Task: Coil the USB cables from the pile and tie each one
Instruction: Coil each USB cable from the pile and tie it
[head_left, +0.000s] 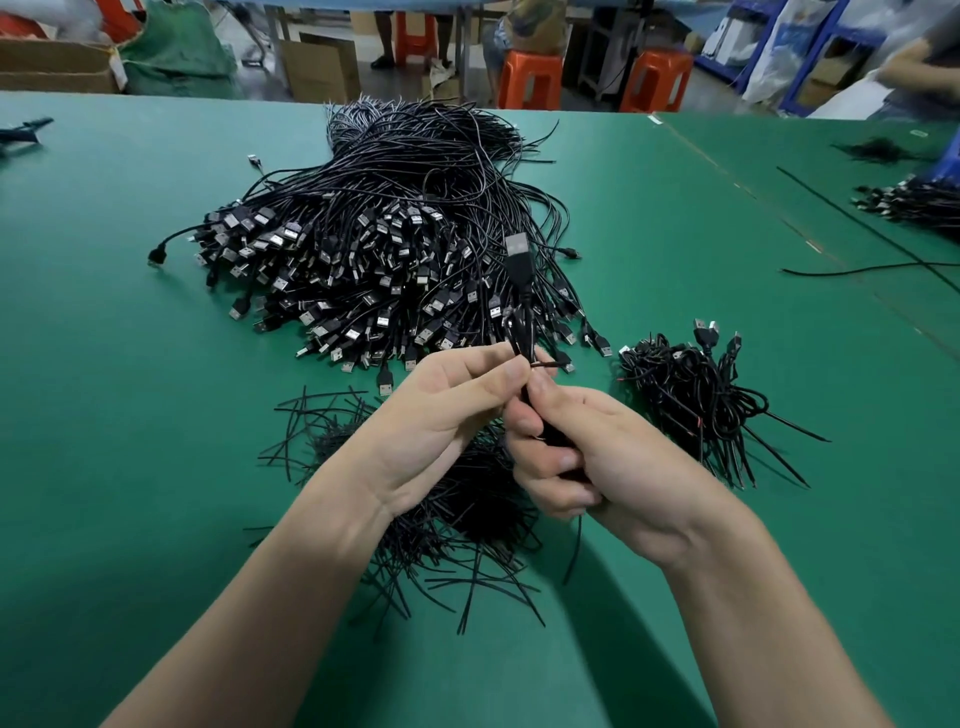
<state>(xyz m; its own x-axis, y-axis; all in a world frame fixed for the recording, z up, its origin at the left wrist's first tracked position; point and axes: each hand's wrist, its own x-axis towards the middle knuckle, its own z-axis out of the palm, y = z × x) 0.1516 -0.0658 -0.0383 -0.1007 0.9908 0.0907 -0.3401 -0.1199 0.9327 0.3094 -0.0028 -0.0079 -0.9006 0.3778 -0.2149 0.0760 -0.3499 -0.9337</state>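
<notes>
Just this side of the pile (374, 234), above a loose heap of black ties (467, 525) on the green table (130, 415), both hands work one cable (523, 322). The right hand (608, 457) curls its fingers tight round the coiled part. The left hand (441, 415) pinches the strand between thumb and forefinger just above that. The cable's long axis stands nearly upright, and its plug (518, 254) points up and away, toward the pile. One thin end hangs below the right hand. Just right of the pile lies a small heap of tied coils (691, 395), a few plugs sticking up. Most plugs in the pile face its near side. Beyond the pile, far left, sits a cardboard box (52, 65); its contents cannot be seen. Orange stools (530, 78) stand beyond the pile.
</notes>
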